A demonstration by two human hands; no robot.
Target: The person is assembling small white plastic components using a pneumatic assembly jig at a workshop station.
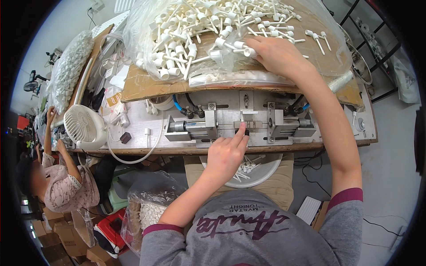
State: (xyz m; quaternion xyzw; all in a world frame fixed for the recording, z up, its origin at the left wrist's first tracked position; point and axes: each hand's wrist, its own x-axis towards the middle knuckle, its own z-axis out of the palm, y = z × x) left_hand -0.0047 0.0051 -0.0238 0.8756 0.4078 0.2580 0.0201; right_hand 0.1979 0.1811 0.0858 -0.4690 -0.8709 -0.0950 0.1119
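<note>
Noting positions with the metal fixture (255, 125) as clock centre. Your left hand (227, 153) is at 7 o'clock, index finger stretched to the fixture's middle, other fingers partly bent; whether it grips anything is unclear. Your right hand (280, 56) is at 1 o'clock, fingers narrowed and bent over the near edge of the white capped pieces (188, 55); the view does not settle whether one is held. These pieces lie heaped from 11 to 1 o'clock on plastic over cardboard (144, 84), upon the surface (333, 117). White fan (83, 127): 9 o'clock. Bowl of white sticks (271, 172): 6 o'clock, at your lap.
</note>
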